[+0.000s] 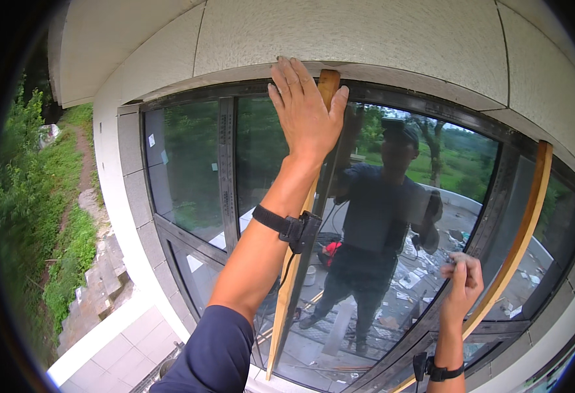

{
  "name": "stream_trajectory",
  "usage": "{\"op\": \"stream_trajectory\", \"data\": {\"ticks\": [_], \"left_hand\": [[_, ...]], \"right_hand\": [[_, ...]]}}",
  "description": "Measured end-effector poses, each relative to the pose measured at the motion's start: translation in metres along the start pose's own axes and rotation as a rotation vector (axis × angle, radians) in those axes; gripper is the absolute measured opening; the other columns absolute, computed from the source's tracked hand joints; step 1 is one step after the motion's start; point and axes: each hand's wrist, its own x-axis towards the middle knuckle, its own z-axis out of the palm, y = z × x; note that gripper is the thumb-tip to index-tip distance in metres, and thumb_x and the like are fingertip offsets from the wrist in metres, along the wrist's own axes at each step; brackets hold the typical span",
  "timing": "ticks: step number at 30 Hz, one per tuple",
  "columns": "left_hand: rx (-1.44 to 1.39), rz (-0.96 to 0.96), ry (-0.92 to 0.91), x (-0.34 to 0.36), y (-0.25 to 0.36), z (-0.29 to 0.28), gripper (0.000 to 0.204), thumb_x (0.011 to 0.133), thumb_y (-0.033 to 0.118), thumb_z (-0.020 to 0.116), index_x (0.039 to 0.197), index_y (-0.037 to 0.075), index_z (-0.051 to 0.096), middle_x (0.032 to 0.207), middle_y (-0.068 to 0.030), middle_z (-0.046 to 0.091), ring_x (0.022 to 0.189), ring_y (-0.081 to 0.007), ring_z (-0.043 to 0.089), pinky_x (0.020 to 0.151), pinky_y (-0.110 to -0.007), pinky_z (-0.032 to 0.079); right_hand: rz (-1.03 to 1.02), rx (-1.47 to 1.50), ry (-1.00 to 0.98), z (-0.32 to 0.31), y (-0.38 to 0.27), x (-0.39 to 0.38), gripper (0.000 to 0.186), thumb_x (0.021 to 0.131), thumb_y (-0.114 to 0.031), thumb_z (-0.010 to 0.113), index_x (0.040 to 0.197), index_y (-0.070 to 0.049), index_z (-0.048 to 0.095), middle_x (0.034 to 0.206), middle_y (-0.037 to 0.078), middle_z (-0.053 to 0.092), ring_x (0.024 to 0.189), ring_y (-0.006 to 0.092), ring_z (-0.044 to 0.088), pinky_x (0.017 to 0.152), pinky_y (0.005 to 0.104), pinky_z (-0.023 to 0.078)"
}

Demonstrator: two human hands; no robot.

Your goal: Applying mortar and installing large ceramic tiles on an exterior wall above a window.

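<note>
My left hand (307, 114) reaches up with its fingers stretched out and lies against the top of the window opening. Its fingertips touch the lower edge of the tiled lintel (353, 33). Between thumb and forefinger shows the top of an upright wooden strip (329, 84), which runs down in front of the dark window frame (227, 157), partly behind my forearm. Lower at the right, my right hand (465, 281) is closed with fingers curled together, in front of the window glass (425, 196). Whatever its fingers hold, if anything, is hidden.
A second wooden strip (523, 239) stands upright at the right side of the window. The glass reflects a person and a littered floor. At left lie a tiled ledge (120, 354), stone blocks (101, 278) and green plants (22, 196). Straps with small devices circle both my wrists.
</note>
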Motion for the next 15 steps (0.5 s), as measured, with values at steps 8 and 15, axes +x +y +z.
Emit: {"op": "stream_trajectory", "data": {"ticks": [8,15], "left_hand": [[-0.049,-0.119,-0.01,-0.004,0.038,0.01,0.091,0.092,0.05,0.049,0.144,-0.014,0.012,0.151,-0.0344,0.008,0.143,-0.0454,0.003,0.115,-0.052,0.007],[-0.09,-0.187,0.029,-0.003,0.063,0.017,0.086,0.09,0.043,0.051,0.145,-0.012,0.013,0.152,-0.0314,0.009,0.143,-0.0442,0.004,0.115,-0.051,0.007]], "right_hand": [[0.197,0.141,0.025,-0.044,0.015,-0.033,0.02,0.094,-0.02,0.057,0.09,0.0,0.056,0.097,0.013,0.062,0.068,0.0118,0.058,0.06,0.0237,0.046],[0.276,0.219,-0.058,-0.068,0.022,-0.05,0.021,0.093,-0.02,0.058,0.092,0.001,0.056,0.098,0.014,0.061,0.068,0.0126,0.059,0.062,0.0241,0.048]]}}
